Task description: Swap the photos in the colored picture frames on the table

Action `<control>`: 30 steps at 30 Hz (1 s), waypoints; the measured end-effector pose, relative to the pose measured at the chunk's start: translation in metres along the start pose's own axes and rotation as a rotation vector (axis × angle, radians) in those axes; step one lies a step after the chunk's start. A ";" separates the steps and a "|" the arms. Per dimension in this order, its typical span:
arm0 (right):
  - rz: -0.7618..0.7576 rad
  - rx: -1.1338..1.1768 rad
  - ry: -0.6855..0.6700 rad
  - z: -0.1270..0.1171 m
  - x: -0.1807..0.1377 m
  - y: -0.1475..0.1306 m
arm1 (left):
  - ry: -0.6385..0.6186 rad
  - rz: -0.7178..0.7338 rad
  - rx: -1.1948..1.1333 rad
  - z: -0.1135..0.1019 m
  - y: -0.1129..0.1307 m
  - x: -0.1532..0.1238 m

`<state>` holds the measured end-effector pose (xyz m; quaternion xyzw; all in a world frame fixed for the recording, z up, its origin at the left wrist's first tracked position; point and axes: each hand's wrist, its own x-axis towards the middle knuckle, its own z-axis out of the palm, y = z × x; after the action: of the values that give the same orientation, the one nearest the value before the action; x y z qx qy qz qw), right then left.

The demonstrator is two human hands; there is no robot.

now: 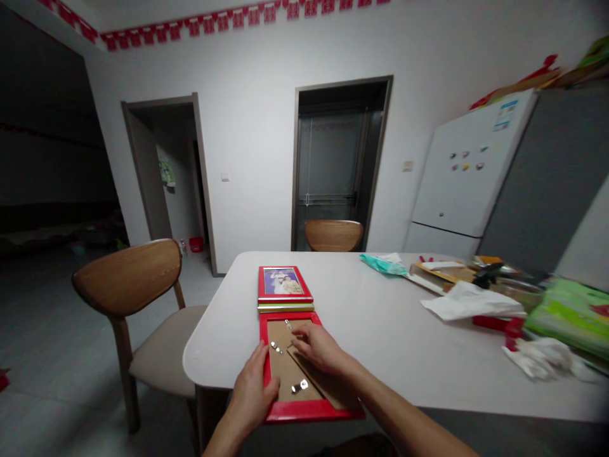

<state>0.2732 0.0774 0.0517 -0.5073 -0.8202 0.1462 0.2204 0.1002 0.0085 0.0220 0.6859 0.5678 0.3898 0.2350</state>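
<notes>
A red picture frame (290,411) lies face down at the table's near edge, its brown backing board (280,365) showing. Small metal clips (299,386) sit on the board, and a brown stand leg (314,374) slants across it. My left hand (252,387) grips the frame's left side, thumb over the rim. Over the board's upper right is my right hand (321,348), fingers bent and drawn together close to the top clip; whatever is between its fingertips is hidden. Just beyond, a stack of frames has a red-framed photo (283,282) on top.
White table (380,330) under everything. On its right lie a teal packet (385,264), white tissues (471,303), a cluttered tray (432,276) and a green bag (571,314). Wooden chairs stand at the left (130,276) and far side (333,235); a fridge (471,165) is at the right.
</notes>
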 end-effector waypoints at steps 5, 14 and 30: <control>0.129 -0.164 0.076 0.013 0.028 0.001 | -0.020 -0.002 0.029 -0.001 0.001 0.001; 0.134 -0.185 0.068 0.011 0.025 -0.002 | -0.043 0.026 0.125 0.000 0.000 0.002; 0.070 0.002 0.057 -0.010 -0.038 -0.009 | -0.009 -0.069 0.085 -0.001 0.006 0.002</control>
<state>0.2863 0.0399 0.0562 -0.5395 -0.7952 0.1400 0.2387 0.1033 0.0094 0.0274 0.6770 0.6061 0.3537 0.2218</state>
